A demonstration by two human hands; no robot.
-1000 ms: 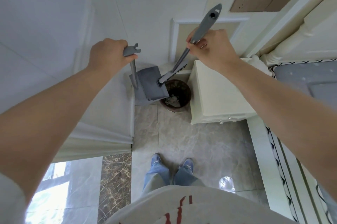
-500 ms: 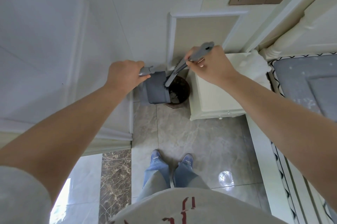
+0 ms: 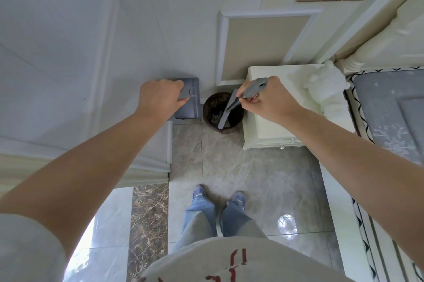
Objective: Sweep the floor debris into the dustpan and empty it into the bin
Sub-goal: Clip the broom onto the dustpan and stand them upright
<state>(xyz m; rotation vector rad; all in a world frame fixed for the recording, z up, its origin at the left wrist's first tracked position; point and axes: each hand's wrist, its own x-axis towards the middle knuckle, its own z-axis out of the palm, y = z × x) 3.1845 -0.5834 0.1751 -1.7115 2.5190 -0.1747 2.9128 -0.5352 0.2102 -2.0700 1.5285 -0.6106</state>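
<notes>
The left hand [image 3: 160, 99] grips the grey plastic dustpan [image 3: 188, 104] just left of the round dark bin [image 3: 223, 110]. The right hand [image 3: 267, 99] grips the grey brush [image 3: 231, 107], whose head hangs over the bin. Best to tip the pan's lip fully over the rim before brushing, so that no debris drops back onto the floor.

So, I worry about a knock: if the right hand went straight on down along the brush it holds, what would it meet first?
Probably the bin: the brush in the right hand already points into its mouth, though depth is unclear.

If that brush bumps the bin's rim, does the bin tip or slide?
Probably stays put: the bin looks squat, wide and round, standing on the floor. It may slide, since the tiles look glossy. The brush seems slim, so light contact.
</notes>
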